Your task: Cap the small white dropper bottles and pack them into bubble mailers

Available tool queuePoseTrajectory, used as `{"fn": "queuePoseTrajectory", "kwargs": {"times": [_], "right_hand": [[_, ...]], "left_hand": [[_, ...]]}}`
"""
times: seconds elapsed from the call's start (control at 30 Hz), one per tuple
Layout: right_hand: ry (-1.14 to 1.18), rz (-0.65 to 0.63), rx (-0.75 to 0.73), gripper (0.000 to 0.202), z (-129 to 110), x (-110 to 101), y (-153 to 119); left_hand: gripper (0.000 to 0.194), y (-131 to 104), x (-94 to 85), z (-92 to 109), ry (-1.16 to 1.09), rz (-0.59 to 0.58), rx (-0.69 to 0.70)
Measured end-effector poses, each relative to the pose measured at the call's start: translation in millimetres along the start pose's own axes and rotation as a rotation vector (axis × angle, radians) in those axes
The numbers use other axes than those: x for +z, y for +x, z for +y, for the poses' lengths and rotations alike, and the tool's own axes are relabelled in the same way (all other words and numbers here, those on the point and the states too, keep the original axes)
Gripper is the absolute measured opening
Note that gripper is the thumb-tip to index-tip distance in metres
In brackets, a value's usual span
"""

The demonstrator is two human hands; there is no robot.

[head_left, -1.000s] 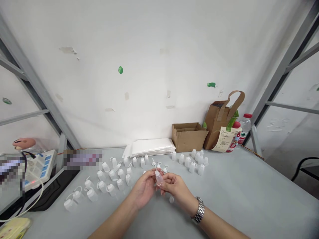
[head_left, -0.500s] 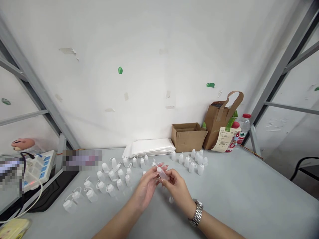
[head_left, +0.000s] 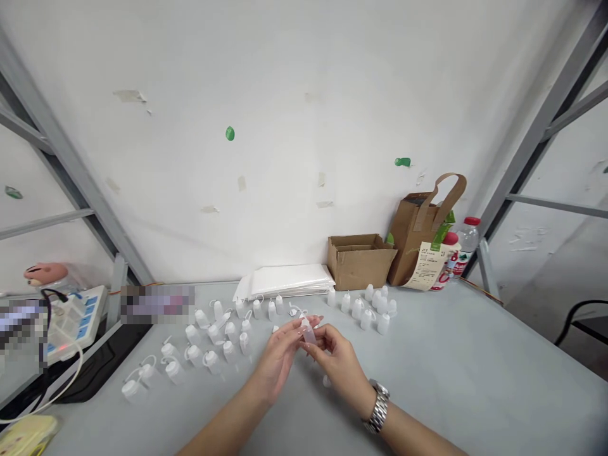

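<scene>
A small translucent squeeze bottle (head_left: 309, 334) with a white top and a thin strap is between my two hands above the middle of the table. My left hand (head_left: 280, 351) has its fingers around the upper part near the neck. From the right, my right hand (head_left: 336, 356) pinches the lower body between thumb and fingers. The bottle stands nearly upright. A small white piece (head_left: 326, 381) lies on the table, partly covered by my right hand. Several similar bottles (head_left: 211, 362) with strapped caps stand to the left, and another group (head_left: 365, 318) is at the right.
White flat packets (head_left: 289, 280) are stacked against the wall. Beside them stand an open cardboard box (head_left: 361, 269), a brown paper bag (head_left: 408, 234) and a red-capped plastic bottle (head_left: 468, 237). A power strip (head_left: 78, 320) with cables and a black tray (head_left: 99, 370) lie at left.
The held bottle has turned from a slant to nearly upright. My left fingers have closed in around its neck. The bottles on the table have stayed in place.
</scene>
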State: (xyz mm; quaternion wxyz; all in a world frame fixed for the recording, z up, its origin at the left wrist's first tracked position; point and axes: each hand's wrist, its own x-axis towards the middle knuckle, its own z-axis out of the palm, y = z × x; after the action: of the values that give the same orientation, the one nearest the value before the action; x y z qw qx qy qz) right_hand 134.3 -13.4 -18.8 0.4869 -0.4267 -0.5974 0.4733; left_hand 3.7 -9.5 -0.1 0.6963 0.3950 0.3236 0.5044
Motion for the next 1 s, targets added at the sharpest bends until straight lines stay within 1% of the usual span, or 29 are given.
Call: {"fn": "queuePoseTrajectory", "kwargs": {"times": [0.13,0.2,0.3,0.5,0.63,0.8,0.9,1.0], "right_hand": [[-0.167,0.047,-0.034,0.013,-1.4,-0.3,-1.4],[-0.205,0.062,-0.047,0.012,-1.7,-0.2,-1.0],[-0.22,0.071,-0.06,0.01,-0.9,0.0,-0.4],[-0.223,0.072,-0.072,0.009,0.1,0.1,-1.5],[-0.23,0.08,-0.082,0.009,0.0,-0.1,-1.9],[-0.308,0.089,-0.124,0.007,0.2,-1.5,-3.1],[-0.338,0.076,-0.13,0.006,0.2,-2.0,-3.8],[-0.308,0.051,-0.106,0.005,-1.6,-1.7,-3.9]], "left_hand": [[0.029,-1.8,2.4,-0.5,-0.028,0.017,0.012],[0.025,-1.9,2.2,-1.1,-0.039,0.017,0.03],[0.021,-1.1,0.4,-2.5,-0.047,0.008,0.048],[0.024,0.4,-2.1,-2.6,-0.063,-0.026,0.02],[0.025,0.4,-0.9,-1.3,-0.084,-0.019,-0.01],[0.03,1.4,-1.1,-3.1,-0.082,-0.02,-0.037],[0.03,1.9,-2.3,-4.3,-0.083,-0.027,-0.053],[0.027,1.9,-3.3,-4.1,-0.08,-0.035,-0.043]]}}
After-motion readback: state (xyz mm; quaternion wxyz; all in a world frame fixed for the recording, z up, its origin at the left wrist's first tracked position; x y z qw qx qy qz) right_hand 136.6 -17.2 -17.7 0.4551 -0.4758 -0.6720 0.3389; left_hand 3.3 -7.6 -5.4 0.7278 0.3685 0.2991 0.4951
